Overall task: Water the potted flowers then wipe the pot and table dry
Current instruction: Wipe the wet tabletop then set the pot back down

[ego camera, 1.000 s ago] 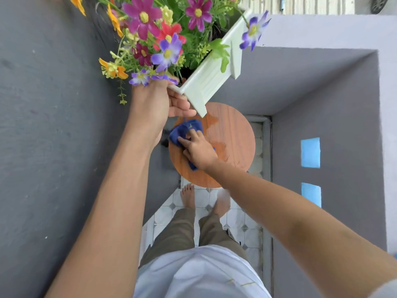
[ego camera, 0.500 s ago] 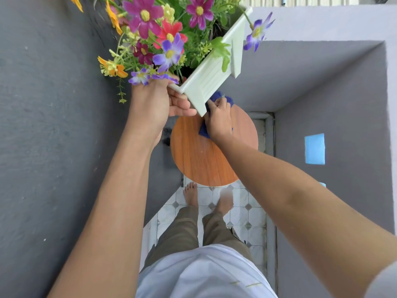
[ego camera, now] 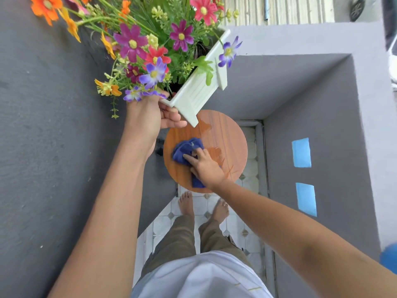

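Observation:
My left hand point(ego camera: 148, 115) holds the white rectangular flower pot point(ego camera: 198, 93) up in the air, gripping its near corner; colourful flowers point(ego camera: 146, 50) spill over its rim. Below it stands a small round wooden table point(ego camera: 227, 136) with wet streaks on its right half. My right hand point(ego camera: 206, 166) presses a crumpled blue cloth point(ego camera: 187, 148) flat onto the tabletop, left of centre.
Grey walls close in on the left point(ego camera: 43, 125) and right point(ego camera: 322, 125), leaving a narrow tiled floor strip point(ego camera: 249, 224) where my bare feet stand just before the table. Two blue patches point(ego camera: 300, 152) mark the right wall. A blue object point(ego camera: 390, 258) shows at the right edge.
My right hand with the cloth went from the table's near left to the far edge under the pot, then came back to the middle left. The pot stays held up.

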A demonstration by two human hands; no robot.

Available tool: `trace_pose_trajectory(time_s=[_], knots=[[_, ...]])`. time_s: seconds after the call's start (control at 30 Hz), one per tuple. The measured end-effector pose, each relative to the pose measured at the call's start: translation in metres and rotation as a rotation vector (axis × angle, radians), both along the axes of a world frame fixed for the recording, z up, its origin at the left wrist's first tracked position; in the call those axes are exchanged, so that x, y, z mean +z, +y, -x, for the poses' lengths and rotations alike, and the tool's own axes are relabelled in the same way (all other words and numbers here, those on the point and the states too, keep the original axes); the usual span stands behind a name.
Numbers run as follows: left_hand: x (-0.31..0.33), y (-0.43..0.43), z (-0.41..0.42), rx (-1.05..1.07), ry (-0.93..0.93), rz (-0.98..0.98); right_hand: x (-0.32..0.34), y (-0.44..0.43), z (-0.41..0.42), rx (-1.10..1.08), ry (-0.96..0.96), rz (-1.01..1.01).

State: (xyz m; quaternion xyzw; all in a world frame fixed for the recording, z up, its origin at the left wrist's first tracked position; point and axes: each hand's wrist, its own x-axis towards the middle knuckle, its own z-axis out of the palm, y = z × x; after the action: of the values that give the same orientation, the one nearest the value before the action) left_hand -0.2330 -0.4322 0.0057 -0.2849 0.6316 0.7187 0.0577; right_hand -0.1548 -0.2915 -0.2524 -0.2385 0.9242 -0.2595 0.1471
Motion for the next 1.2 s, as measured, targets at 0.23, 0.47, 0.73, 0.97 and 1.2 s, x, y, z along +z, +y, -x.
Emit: trace_pose_trajectory(time_s=[0.23, 0.47, 0.73, 0.97, 1.2], knots=[[-0.005, 0.008, -0.008, -0.033, -0.03, -0.035, -0.006, 0.059, 0.028, -0.799, -0.003, 0.004], [-0.014, 0.021, -0.016, -0.026, -0.068, -0.012, 0.006, -0.01, -0.082, -0.28, -0.115, 0.084], [-0.02, 0.021, -0.023, -0.075, -0.047, 0.036, 0.004, 0.057, -0.049, -0.404, -0.093, 0.054], [-0.021, 0.016, -0.022, -0.063, -0.022, 0.034, 0.001, 0.105, -0.008, -0.808, -0.084, 0.024], [-0.017, 0.017, -0.019, -0.08, 0.005, 0.023, -0.009, 0.083, -0.081, -0.359, 0.013, 0.03]])
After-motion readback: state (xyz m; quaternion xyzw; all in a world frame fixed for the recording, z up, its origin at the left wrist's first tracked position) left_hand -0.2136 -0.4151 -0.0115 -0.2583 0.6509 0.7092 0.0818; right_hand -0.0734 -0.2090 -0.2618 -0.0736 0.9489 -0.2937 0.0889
